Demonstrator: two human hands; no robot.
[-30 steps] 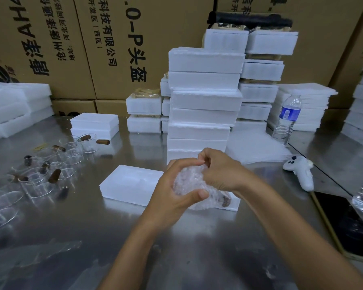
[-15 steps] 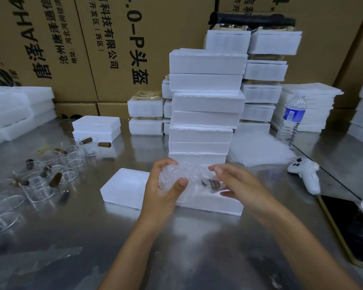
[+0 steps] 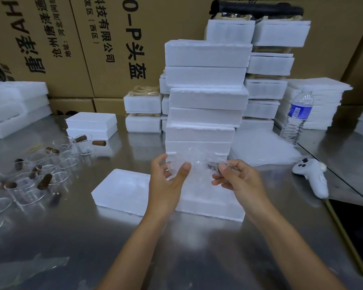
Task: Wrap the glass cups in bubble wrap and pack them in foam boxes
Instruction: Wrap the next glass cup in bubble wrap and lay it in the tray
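Since one second ago, my hands have separated: they were closed together over the wrapped cup [image 3: 197,164], and it now spans the gap between them. Left hand [image 3: 168,183]: thumb on the near side, fingers curved behind, holding the bundle's left end. Right hand [image 3: 240,181]: thumb and forefinger pinch the right end, remaining fingers curled. I hold the bundle above the foam box [image 3: 124,189], which lies directly below both hands. The stack of foam boxes [image 3: 205,97] stands just beyond my fingertips. Loose glass cups [image 3: 57,172] lie well left of the left hand.
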